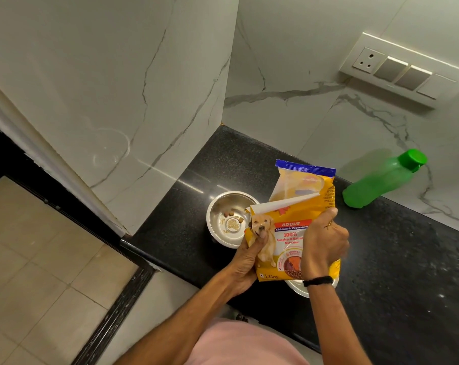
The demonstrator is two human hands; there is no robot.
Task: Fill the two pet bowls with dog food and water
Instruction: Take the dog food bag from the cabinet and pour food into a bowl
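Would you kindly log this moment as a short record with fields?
surface: black counter
food bag: yellow dog food bag, tilted, open corner over the left bowl
left hand: grip on the bag's lower left edge
right hand: grip on the bag's right side
left bowl: steel, a few kibbles inside
second bowl: mostly hidden beneath the bag, contents unseen
bottle: green, capped, standing by the wall

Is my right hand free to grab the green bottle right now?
Probably not yet: the right hand grips the dog food bag, as does the left hand. The green bottle stands unobstructed beyond the bag.
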